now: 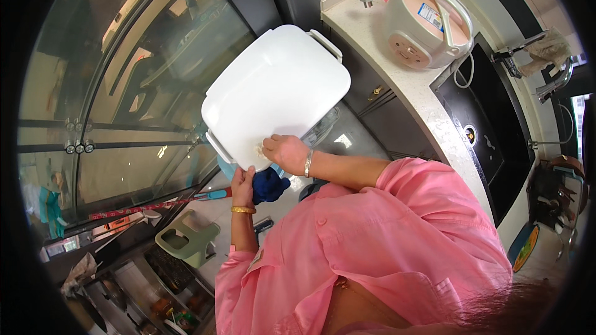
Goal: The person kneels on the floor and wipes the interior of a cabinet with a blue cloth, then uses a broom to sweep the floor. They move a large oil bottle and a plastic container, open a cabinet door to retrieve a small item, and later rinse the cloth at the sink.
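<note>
A large white plastic lid or bin panel (pixel 279 83) with handles on two sides is held tilted before me. My left hand (pixel 243 184) grips its lower corner, thumb on the white surface, and a dark blue cloth (pixel 270 186) hangs beside that hand. The fingers of my right hand (pixel 286 153) are bent together at the white surface near the same corner, touching a small pale, crumpled patch (pixel 260 150). Whether they pinch something is hidden. Part of a light blue basin (pixel 226 167) shows beneath the corner.
A rice cooker (pixel 426 28) stands on the countertop (pixel 442 135) at the right, next to a black sink (pixel 489 121). Glass doors (pixel 139 79) are on the left. A green plastic stool (pixel 188 239) stands on the floor, near an open drawer of utensils (pixel 135 288).
</note>
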A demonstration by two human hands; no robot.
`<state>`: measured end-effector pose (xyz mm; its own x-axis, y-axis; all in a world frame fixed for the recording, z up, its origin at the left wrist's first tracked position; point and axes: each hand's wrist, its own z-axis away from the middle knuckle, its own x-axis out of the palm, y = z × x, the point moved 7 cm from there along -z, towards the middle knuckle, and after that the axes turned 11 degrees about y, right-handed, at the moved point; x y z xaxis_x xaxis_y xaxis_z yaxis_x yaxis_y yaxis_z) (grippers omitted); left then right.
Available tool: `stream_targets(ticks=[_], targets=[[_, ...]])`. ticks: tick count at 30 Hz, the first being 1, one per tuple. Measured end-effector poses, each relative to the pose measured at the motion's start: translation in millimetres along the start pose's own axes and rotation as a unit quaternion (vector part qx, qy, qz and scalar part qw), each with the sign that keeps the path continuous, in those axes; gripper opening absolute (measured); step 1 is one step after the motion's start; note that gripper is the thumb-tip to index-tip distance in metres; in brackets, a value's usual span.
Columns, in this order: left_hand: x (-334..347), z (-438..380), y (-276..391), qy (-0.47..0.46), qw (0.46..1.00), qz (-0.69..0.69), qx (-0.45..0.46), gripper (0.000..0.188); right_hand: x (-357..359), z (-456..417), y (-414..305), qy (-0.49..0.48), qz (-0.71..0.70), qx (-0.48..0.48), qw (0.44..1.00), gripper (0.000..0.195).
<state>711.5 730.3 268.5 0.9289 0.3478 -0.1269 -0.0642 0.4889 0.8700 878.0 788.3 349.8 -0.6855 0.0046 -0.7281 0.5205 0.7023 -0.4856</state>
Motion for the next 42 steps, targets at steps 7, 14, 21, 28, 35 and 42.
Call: stream_targets(ticks=[7, 14, 21, 28, 35, 42], targets=[[-6.2, -12.2, -12.8, -0.010, 1.000, 0.023, -0.001, 0.024, -60.4, 58.7, 62.2, 0.078, -0.046, 0.120, 0.989, 0.028], [-8.3, -18.2, -17.3, -0.009, 1.000, -0.013, 0.004, 0.022, -151.0, 63.6, 176.5, 0.273, 0.056, 0.252, 0.927, 0.025], [-5.2, -10.5, -10.8, 0.012, 1.000, 0.005, 0.006, 0.020, -111.9, 58.4, 128.4, 0.241, 0.096, 0.173, 0.950, 0.026], [-9.6, -12.8, -12.1, -0.006, 1.000, -0.025, -0.004, 0.022, -45.5, 44.9, 88.2, 0.123, -0.279, 0.288, 0.907, 0.019], [-5.8, -11.6, -12.1, -0.004, 1.000, -0.013, 0.013, 0.023, -55.8, 54.4, 134.0, 0.137, -0.693, 0.439, 0.555, 0.019], [5.3, -4.5, -4.0, -0.017, 0.999, 0.035, 0.015, 0.025, -122.5, 31.8, 199.6, 0.248, -0.093, 0.381, 0.886, 0.015]])
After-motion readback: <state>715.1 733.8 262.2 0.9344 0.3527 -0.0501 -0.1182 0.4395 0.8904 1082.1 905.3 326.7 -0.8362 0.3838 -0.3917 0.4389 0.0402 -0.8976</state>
